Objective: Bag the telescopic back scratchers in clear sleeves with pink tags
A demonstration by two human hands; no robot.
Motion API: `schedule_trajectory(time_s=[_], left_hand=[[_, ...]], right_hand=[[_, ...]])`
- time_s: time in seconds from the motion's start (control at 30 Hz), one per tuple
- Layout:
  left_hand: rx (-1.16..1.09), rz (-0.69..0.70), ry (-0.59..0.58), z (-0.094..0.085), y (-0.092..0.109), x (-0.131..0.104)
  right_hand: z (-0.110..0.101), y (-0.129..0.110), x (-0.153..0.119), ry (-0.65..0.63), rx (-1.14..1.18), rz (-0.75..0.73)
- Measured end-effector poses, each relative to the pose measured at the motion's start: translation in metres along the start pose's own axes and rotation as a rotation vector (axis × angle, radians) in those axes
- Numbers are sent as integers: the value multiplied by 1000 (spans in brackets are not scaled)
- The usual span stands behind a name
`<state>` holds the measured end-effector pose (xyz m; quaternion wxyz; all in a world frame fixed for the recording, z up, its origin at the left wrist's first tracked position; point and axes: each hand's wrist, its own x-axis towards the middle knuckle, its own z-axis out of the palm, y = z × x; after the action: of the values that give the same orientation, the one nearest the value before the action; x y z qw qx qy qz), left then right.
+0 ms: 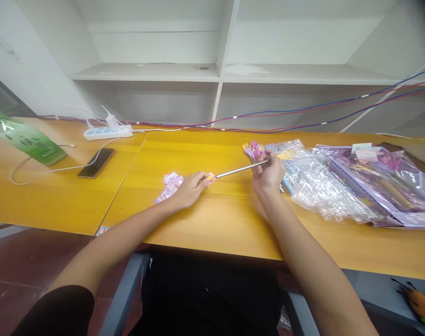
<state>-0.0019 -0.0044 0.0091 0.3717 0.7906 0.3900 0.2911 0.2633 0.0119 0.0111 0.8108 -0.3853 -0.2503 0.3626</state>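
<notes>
A telescopic back scratcher [237, 171] with a thin metal rod stretches between my hands over the table. My left hand [191, 189] pinches its yellow end, where a small pink piece also shows. My right hand [270, 173] is closed around the rod near the other end; a yellow claw [286, 155] sticks out just past the fingers. Behind that hand lie more back scratchers with pink and purple claws [254, 149], partly hidden. Several small pink printed cards [170, 185] lie beside my left hand, partly covered by it.
Clear plastic wrapping [324, 182] and a purple package [369, 186] lie on the right. On the left are a green bottle [28, 140], a phone [96, 163] and a white power strip [107, 132]. Cables [268, 112] run along the shelf behind the table [205, 228].
</notes>
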Motion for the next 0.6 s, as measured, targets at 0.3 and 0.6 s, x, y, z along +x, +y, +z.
schedule_trajectory(time_s=[0.3,0.6], left_hand=[[16,57,12,2,-4,0],[63,61,-1,0,-6,0]], right_hand=[[0,-2,3,3,-11,-1],[1,-2,3,-7,-70,-5]])
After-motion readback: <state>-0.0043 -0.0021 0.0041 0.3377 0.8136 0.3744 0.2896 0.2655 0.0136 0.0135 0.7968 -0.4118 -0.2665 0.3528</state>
